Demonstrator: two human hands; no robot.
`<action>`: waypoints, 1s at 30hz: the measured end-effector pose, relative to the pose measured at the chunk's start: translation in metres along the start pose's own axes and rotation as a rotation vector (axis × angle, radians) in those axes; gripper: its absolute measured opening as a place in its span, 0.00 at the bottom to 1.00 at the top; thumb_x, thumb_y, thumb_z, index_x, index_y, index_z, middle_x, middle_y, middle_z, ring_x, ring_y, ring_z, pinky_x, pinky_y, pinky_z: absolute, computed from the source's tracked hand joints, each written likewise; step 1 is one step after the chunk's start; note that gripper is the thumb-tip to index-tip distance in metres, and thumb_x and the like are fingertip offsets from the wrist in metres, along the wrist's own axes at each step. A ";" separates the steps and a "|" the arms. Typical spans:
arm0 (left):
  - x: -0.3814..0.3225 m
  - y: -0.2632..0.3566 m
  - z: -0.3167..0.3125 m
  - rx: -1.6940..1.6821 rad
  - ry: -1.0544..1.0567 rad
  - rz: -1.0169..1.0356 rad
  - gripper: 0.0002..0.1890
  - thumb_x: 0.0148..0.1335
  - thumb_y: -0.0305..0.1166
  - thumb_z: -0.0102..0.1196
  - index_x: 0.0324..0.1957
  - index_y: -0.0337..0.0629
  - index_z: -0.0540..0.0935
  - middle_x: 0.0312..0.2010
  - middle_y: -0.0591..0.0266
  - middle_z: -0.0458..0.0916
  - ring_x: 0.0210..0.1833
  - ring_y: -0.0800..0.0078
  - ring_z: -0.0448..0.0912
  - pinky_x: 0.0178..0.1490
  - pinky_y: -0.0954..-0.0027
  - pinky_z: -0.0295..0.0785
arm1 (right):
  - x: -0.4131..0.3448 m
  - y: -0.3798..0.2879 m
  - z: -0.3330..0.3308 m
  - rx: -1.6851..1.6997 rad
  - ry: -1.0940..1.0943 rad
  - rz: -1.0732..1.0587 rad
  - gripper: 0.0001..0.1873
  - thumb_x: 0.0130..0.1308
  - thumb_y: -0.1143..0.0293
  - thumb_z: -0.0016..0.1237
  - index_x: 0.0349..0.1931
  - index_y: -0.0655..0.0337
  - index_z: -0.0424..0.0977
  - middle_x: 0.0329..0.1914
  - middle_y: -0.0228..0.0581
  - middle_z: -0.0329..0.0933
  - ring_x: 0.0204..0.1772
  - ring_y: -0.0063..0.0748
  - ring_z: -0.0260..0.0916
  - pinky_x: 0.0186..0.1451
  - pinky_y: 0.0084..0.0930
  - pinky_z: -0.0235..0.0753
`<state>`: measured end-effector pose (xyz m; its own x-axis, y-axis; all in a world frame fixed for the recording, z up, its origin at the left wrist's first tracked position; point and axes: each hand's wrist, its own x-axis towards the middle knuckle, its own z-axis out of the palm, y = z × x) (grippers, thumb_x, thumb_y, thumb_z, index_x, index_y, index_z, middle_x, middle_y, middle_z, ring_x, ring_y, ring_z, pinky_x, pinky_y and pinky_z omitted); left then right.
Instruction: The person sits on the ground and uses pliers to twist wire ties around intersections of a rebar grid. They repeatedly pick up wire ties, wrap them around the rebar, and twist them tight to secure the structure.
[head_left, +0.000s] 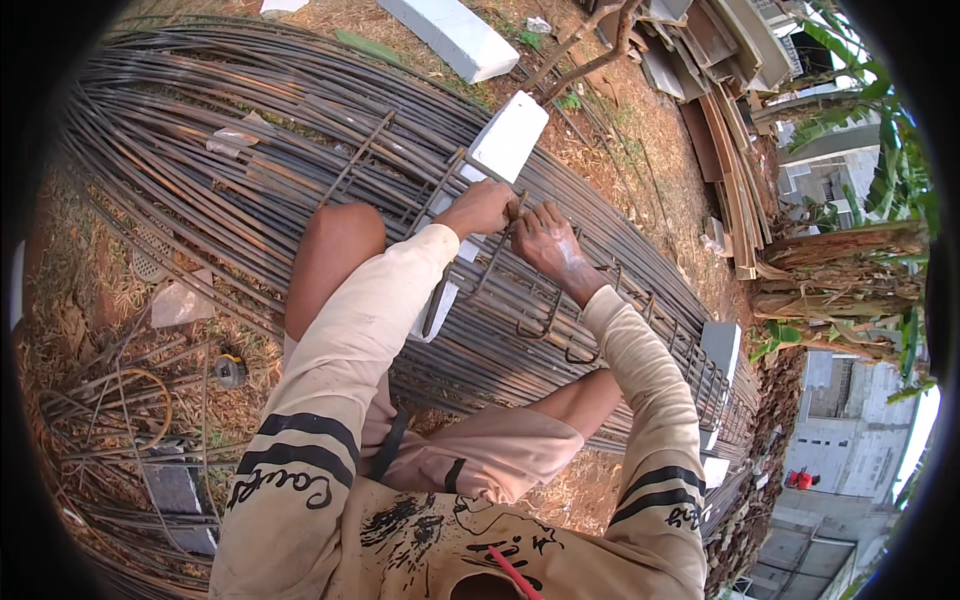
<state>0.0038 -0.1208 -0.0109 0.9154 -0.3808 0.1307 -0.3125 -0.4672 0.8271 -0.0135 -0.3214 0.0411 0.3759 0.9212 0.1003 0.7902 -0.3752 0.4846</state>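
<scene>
My left hand (481, 207) and my right hand (547, 238) need telling apart by arm: the first reaches in from the left, the second from the right. Their fingers nearly meet at the upper corner of a bent steel stirrup (491, 264) on a rebar cage. The left fingers are curled around something at that corner, too small to make out. The right fingertips are bent at the same joint; what lies between them is hidden. More stirrups (559, 319) stand along the cage to the right. Beneath it, a long bundle of steel rebar (300, 112) and a white block (510, 135) are visible.
A tape measure (229, 370) lies on the ground at the left, above tangled steel rods (97, 420). Another white block (720, 349) supports the cage's far right part. Stacked wooden boards (731, 172) and a long white beam (457, 37) lie beyond. My bare knees flank the cage.
</scene>
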 end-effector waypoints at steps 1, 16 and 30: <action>0.000 0.000 0.001 0.007 0.001 0.007 0.12 0.53 0.26 0.67 0.41 0.43 0.92 0.39 0.46 0.90 0.48 0.47 0.88 0.55 0.52 0.81 | 0.000 0.002 0.002 -0.009 -0.058 -0.028 0.07 0.59 0.69 0.55 0.34 0.62 0.78 0.33 0.41 0.77 0.44 0.42 0.76 0.56 0.40 0.76; 0.000 -0.003 0.011 0.072 0.052 0.023 0.15 0.49 0.21 0.65 0.42 0.41 0.91 0.40 0.44 0.88 0.51 0.45 0.85 0.55 0.50 0.80 | 0.035 -0.007 -0.009 0.423 -0.476 0.526 0.14 0.66 0.65 0.52 0.46 0.63 0.82 0.30 0.60 0.85 0.40 0.63 0.86 0.43 0.57 0.83; 0.006 -0.017 0.018 0.045 0.056 0.088 0.11 0.46 0.21 0.66 0.35 0.41 0.91 0.36 0.50 0.90 0.46 0.50 0.87 0.50 0.54 0.81 | 0.025 0.020 0.019 1.628 -0.541 1.506 0.07 0.68 0.77 0.54 0.39 0.75 0.79 0.34 0.46 0.84 0.27 0.29 0.78 0.39 0.36 0.92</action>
<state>0.0103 -0.1296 -0.0340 0.8962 -0.3773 0.2334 -0.4023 -0.4696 0.7859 0.0209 -0.3077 0.0369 0.7077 -0.0086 -0.7064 -0.5996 -0.5361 -0.5942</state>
